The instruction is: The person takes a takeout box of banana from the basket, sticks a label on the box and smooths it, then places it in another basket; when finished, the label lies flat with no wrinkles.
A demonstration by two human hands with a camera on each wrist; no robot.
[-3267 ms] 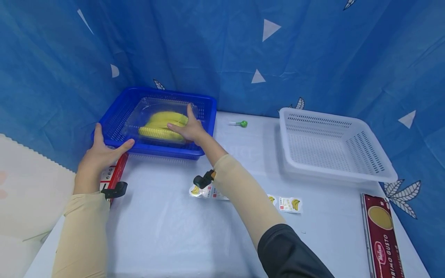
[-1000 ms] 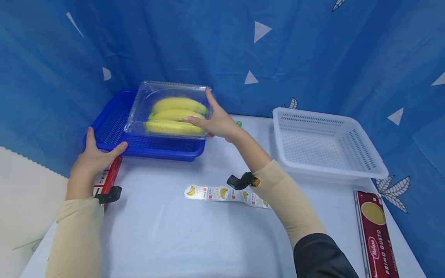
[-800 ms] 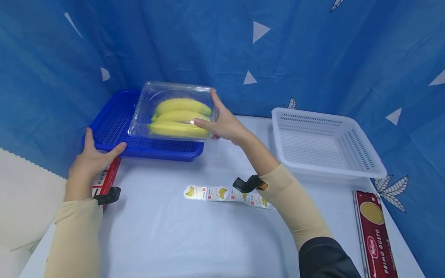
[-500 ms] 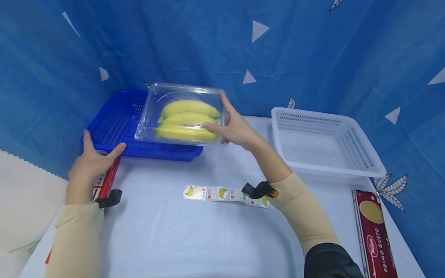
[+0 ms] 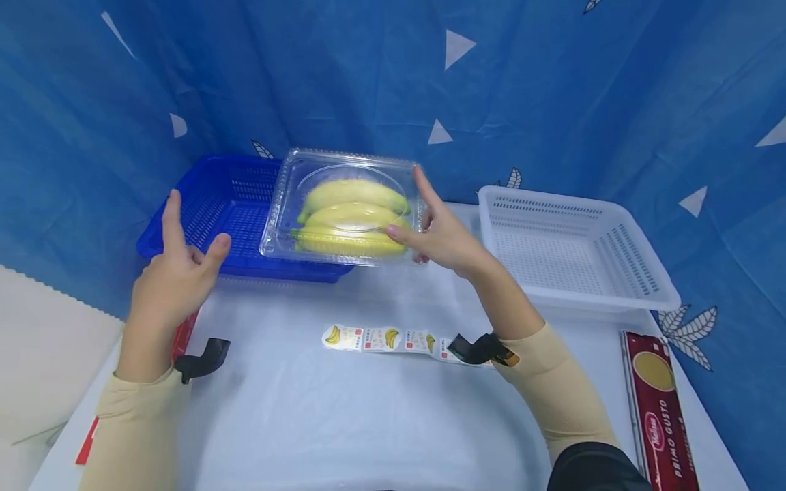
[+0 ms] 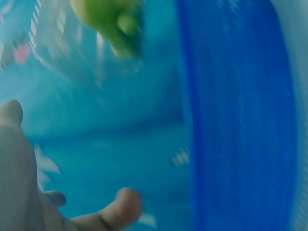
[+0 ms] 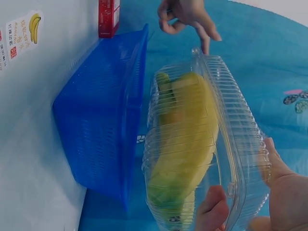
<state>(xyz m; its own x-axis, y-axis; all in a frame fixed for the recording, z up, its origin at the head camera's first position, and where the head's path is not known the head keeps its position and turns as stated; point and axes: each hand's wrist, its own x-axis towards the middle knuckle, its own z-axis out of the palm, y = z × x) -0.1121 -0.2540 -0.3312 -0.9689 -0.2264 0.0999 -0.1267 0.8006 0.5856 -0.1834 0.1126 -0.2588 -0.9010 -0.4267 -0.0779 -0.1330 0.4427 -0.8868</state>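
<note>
My right hand (image 5: 451, 239) grips the right end of a clear plastic clamshell box (image 5: 279, 211), thumb in front and index finger at the back corner. Several yellow bananas (image 5: 353, 218) with greenish ends lie inside it. The box hangs tilted above and partly over the right side of the blue basket (image 5: 205, 211). In the right wrist view, the box (image 7: 236, 125) is beside the basket's rim (image 7: 127, 134). My left hand (image 5: 175, 279) holds nothing; its index finger and thumb are spread, near the basket's left front corner. The left wrist view is blurred.
A white slotted basket (image 5: 565, 296) stands at the back right. On the white table lie a strip of banana stickers (image 5: 376, 339) and a dark red pack (image 5: 658, 409) at right. A red box (image 5: 183, 335) is partly hidden under my left arm. Blue patterned cloth (image 5: 368, 75) hangs behind.
My right hand has lifted the clamshell box of bananas out of the blue basket and carried it right. My left hand has let go of the basket's rim. The green lollipop is now hidden.
</note>
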